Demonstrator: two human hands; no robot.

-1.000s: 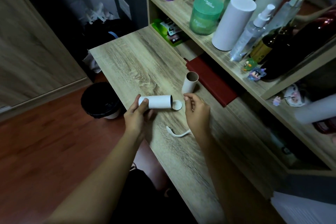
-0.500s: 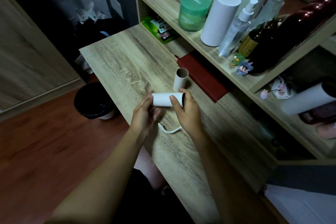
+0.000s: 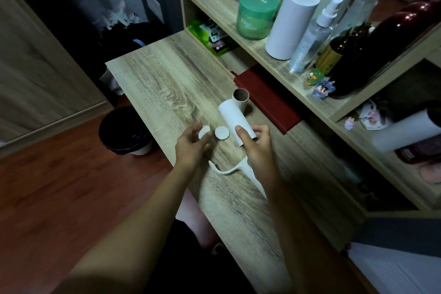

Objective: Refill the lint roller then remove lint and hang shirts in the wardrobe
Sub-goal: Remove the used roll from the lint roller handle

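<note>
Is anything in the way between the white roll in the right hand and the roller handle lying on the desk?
Nothing visible. The right hand grips the white roll near the handle, partly hidden under the wrist. The loose cap lies left of it, the cardboard core behind: both off the path.
</note>
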